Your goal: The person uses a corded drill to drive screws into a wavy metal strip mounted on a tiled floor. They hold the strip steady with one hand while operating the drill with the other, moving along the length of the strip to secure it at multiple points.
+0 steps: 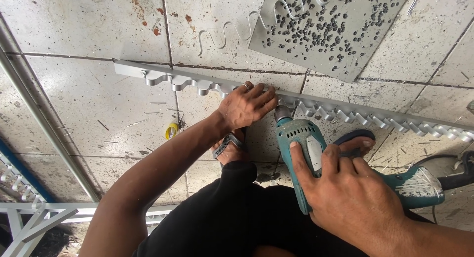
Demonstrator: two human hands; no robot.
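Left hand (245, 106): pressed flat on a long metal rail (148, 73) with a wavy strip along its edge, fingers spread, grip wide and closed on nothing; a ring shows on one finger.
Right hand (348, 193): grip wrapped around a teal power drill (301, 138), its tip touching the rail just beside the left fingertips.
Rail: lies across the tiled floor (79, 25), running from upper left toward the right edge.
Feet: sandalled feet (229, 146) rest on the floor below the rail.
Nearby: a grey metal sheet (335, 30) dotted with dark bits lies beyond the rail; a yellow ring (171, 130) sits left of the forearm.
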